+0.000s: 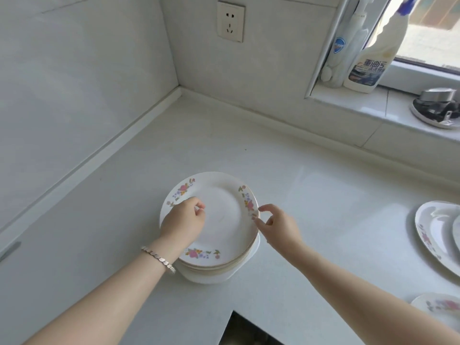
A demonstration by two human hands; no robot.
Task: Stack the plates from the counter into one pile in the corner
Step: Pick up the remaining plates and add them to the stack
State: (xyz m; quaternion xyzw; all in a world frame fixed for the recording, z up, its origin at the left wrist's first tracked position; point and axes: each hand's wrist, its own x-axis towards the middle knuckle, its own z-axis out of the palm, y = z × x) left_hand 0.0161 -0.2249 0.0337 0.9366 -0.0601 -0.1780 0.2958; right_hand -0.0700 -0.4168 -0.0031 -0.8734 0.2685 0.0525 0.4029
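The white cleaner bottle (371, 63) on the windowsill carries a label reading "重油污"; the smaller print beneath is too blurred to read.

Both forearms bare, reaching forward from the lower corners of the view and converging toward the middle.

Left hand (183, 217): back of hand up, fingers curled loosely inward, knuckles forward, fingertips tucked toward the palm. Wrist nearly straight with the forearm. A silver link bracelet (159, 259) sits just behind the wrist. Whether the fingers pinch anything cannot be told.

Right hand (276, 226): set a little to the right of the left, the two apart. Wrist bent slightly left. Thumb and index finger spread, other fingers loosely curved beneath; fingertips point left. Hand looks unclenched, nothing enclosed in it.
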